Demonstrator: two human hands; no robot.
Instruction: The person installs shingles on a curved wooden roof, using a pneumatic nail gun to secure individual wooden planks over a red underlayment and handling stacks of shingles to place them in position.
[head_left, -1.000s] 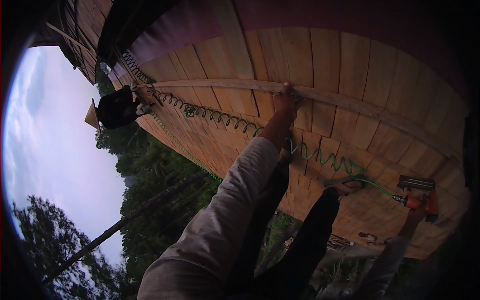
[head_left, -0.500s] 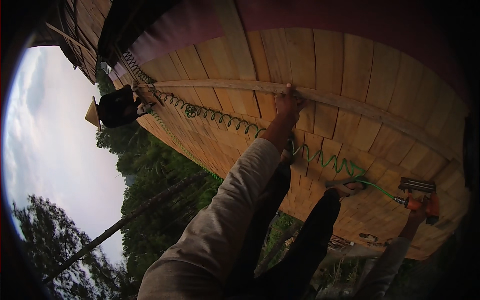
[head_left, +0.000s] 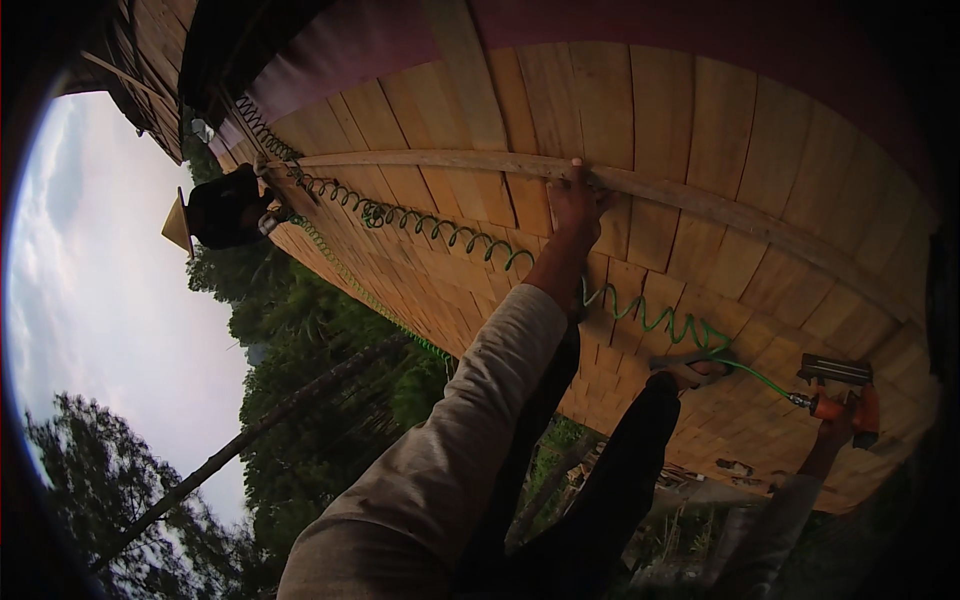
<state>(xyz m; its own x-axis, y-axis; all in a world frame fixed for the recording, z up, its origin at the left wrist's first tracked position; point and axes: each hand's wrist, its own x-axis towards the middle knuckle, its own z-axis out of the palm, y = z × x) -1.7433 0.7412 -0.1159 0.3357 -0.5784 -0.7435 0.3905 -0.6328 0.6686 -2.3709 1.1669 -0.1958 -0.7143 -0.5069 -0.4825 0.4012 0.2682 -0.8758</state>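
While your left hand [head_left: 576,208] grips the batten [head_left: 645,187], seemingly steadying it, your right hand [head_left: 836,427] clasps the nail gun [head_left: 866,412].

The wrist of the bare left hand [head_left: 575,208] covers part of the green coiled hose [head_left: 760,378]. The grey fabric left sleeve [head_left: 430,460] runs off the lower edge. Shade veils the bare right hand [head_left: 836,426]'s fingers on the orange nail gun [head_left: 866,415]. The long, thin wooden batten [head_left: 690,199] fades into darkness rightward. The black-clad co-worker [head_left: 222,212]'s grip is too small to read.

Orange nail gun [head_left: 866,418], green hose [head_left: 762,379]
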